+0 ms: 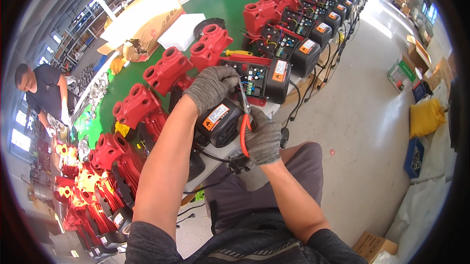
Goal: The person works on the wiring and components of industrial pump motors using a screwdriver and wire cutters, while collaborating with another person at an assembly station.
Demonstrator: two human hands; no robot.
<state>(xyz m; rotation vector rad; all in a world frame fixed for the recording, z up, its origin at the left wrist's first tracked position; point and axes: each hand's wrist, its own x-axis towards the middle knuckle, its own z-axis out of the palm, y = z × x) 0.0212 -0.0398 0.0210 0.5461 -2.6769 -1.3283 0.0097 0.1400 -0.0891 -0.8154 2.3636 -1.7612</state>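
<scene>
My right hand (264,139), in a grey knit glove, is closed round the orange handles of a pair of long-nosed pliers (243,139). Their thin metal jaws point away from me, toward the fingertips of my left hand (213,88). That hand wears a matching glove; its fingers are drawn together beside an exposed circuit board (254,82), and whatever they pinch is hidden. The board sits in a red machine unit with a black motor cover (279,84) bearing an orange and white label. Nearer to me, below my left hand, is another black motor cover (219,123).
Red castings (259,15) with black covers line the green-topped bench (215,2) in a long row. A yellow-handled screwdriver (239,53), white foam block (180,31) and open cardboard box (159,19) lie beyond. Black cables (318,80) hang off the edge. Another person (46,88) works at far left.
</scene>
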